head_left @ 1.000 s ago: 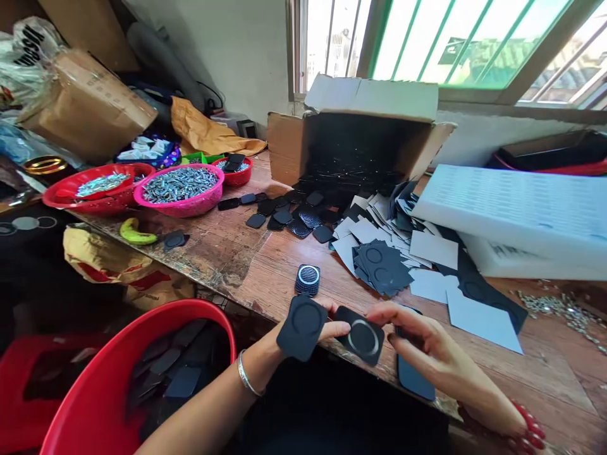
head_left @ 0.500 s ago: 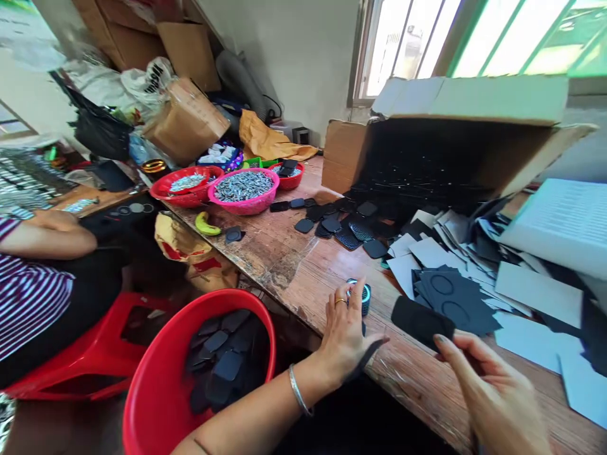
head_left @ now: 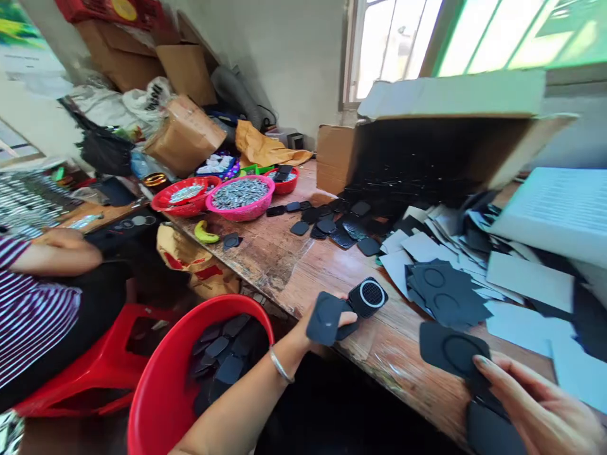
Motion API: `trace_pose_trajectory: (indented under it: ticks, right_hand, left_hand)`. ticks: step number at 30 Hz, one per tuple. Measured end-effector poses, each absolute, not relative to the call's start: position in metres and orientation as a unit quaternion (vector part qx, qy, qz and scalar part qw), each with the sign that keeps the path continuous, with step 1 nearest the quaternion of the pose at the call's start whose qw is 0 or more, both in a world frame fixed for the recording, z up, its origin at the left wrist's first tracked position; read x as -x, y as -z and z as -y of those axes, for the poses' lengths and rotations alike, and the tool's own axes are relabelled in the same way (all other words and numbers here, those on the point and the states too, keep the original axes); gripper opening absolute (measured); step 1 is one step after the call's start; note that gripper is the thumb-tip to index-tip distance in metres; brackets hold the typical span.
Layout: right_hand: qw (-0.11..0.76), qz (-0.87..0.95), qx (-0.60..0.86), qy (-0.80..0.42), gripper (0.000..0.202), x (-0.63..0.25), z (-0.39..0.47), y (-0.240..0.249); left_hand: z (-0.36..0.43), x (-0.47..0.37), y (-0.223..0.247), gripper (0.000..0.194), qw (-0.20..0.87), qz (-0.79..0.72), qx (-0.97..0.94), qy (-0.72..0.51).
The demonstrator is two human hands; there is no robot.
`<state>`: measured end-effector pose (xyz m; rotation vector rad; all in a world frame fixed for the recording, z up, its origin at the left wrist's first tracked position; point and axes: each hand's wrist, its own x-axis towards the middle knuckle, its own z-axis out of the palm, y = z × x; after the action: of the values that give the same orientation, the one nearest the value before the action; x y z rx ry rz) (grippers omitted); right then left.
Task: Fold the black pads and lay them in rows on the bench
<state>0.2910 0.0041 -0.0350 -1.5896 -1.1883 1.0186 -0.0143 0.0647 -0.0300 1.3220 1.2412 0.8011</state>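
My left hand (head_left: 348,318), with a silver bangle at the wrist, is closed on a dark rounded-square plate (head_left: 323,321). The plate hides most of its fingers. Just beyond the fingertips is a black block (head_left: 368,297) with a white ring around a grid; whether the hand grips it too I cannot tell. Over the table's right part, my right hand (head_left: 535,392) pinches a black rounded card (head_left: 439,347) marked with a ring. Another dark flat piece (head_left: 490,430) hangs below that hand, and how it is held is hidden.
Dark plates fill a red bucket (head_left: 147,379) at the table's edge. Loose black pieces (head_left: 327,225), ringed sheets (head_left: 446,297) and white cards (head_left: 516,328) lie before an open carton (head_left: 334,158). A pink basin (head_left: 241,212) holds small metal parts. A co-worker (head_left: 38,303) sits left.
My left hand has turned and now has a dark plate in its fingers; the block's ringed face shows more. In my right hand the card has turned to show its ring, and a second piece appears below.
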Motion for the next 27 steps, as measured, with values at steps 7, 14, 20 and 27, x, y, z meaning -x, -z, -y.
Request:
trace_pose_trajectory:
  ticks: [7,14,20,27]
  right_hand:
    - [0.443,0.407,0.574,-0.555,0.043,-0.27,0.001,-0.003]
    - [0.417,0.349,0.548,-0.636,0.048,-0.273,0.011,-0.002]
    - [0.403,0.347,0.526,-0.663,0.051,-0.274,0.016,0.003]
    - [0.383,0.37,0.538,-0.654,0.045,-0.276,0.018,0.005]
  left_hand:
    - [-0.041,-0.024,0.001,0.025,0.702,-0.435,-0.523,-0.212]
    - [-0.033,-0.044,-0.008,0.026,0.735,-0.423,-0.511,-0.138]
    - [-0.029,-0.046,-0.01,0.026,0.753,-0.419,-0.493,-0.121]
    - [-0.028,-0.047,-0.015,0.026,0.766,-0.43,-0.462,-0.122]
